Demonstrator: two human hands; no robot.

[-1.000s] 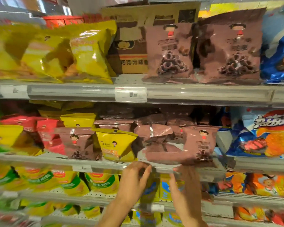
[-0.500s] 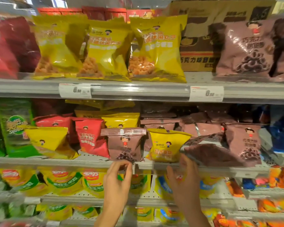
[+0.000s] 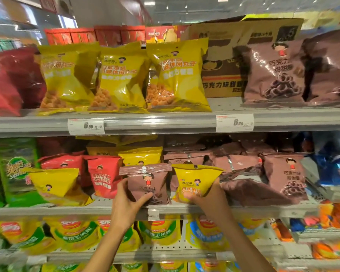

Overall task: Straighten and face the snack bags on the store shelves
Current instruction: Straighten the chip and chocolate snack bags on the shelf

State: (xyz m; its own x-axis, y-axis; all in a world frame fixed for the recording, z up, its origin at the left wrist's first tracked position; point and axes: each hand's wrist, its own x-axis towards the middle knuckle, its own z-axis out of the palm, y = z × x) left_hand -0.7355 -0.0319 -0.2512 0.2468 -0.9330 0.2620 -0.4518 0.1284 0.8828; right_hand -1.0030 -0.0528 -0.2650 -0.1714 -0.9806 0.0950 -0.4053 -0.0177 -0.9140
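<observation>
On the middle shelf (image 3: 67,210) a small brown snack bag (image 3: 147,181) stands upright at the front; my left hand (image 3: 126,201) grips its lower left side, thumb across the front. Right beside it stands a small yellow snack bag (image 3: 196,180), held at its lower edge by my right hand (image 3: 206,199). To the right, a brown bag (image 3: 249,193) lies flat and another brown bag (image 3: 287,175) stands upright. At the left sit a tilted yellow bag (image 3: 57,185) and a red bag (image 3: 104,177).
The top shelf carries large yellow bags (image 3: 122,79), red bags (image 3: 6,83), a cardboard box (image 3: 224,61) and brown bags (image 3: 275,73). Price tags (image 3: 86,126) hang on the rail. Green bags (image 3: 16,169) are at the left, blue ones (image 3: 336,169) at the right, corn-snack bags (image 3: 77,234) on the shelf below.
Both hands rose from the shelf edge onto the bags: the left took the brown bag, the right took the yellow one. The view moved closer and leftward.
</observation>
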